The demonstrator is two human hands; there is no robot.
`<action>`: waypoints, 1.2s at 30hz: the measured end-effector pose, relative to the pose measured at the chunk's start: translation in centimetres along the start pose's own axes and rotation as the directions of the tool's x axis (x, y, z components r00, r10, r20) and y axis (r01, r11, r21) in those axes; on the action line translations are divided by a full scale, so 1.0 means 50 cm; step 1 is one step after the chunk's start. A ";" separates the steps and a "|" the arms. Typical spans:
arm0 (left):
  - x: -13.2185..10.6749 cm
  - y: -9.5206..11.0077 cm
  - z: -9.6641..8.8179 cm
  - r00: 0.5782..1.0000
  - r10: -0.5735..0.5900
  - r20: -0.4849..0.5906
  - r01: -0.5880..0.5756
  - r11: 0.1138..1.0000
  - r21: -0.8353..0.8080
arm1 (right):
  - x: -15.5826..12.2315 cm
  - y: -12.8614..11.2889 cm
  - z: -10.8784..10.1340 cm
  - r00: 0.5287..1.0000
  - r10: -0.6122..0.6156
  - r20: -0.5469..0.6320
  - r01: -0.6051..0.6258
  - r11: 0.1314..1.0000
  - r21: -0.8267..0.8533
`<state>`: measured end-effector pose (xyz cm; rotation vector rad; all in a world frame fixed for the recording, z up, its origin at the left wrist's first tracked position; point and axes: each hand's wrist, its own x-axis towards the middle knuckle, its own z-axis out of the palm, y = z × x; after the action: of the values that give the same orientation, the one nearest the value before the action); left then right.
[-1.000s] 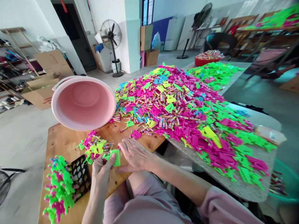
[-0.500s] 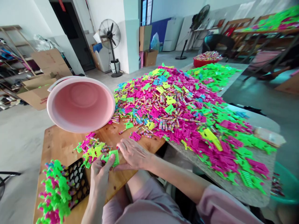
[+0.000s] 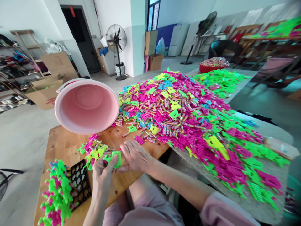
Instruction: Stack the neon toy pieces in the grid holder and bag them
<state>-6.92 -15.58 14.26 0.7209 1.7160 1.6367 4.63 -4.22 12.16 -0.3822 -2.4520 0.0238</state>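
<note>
My left hand (image 3: 103, 171) pinches a bright green plastic piece (image 3: 117, 159) between thumb and fingers, above the wooden table (image 3: 127, 180). Close on its right is my right hand (image 3: 136, 156), palm down with the fingers bent and the thumb stretched toward the green piece. A small red end shows at its fingertips; the rest is hidden. Just beyond the left hand lies a small heap of pink, yellow and green plastic pieces (image 3: 96, 152). A black grid tray (image 3: 81, 180) lies left of that hand, with green and pink figures (image 3: 57, 191) crowded along its left side.
A pink basin (image 3: 87, 106) rests tilted at the table's far left, its opening toward me. To the right, a large mound of colourful plastic pieces and small wrapped tubes (image 3: 174, 110) spreads onto a grey tabletop (image 3: 270, 204). Behind stand a fan (image 3: 117, 39) and cardboard boxes (image 3: 44, 95).
The view has swung slightly left, so the surroundings appear farther right. Both hands keep nearly the same pose, with the green piece still in the left.
</note>
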 end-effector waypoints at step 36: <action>-0.089 0.083 0.020 0.946 0.285 -0.153 -0.212 0.904 0.372 | 0.008 -0.020 -0.079 0.978 -0.053 -0.202 0.055 0.999 0.001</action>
<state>-3.50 -18.04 18.76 1.0072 2.1765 1.6334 6.47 -5.39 15.60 -0.2995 -2.2599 -0.0284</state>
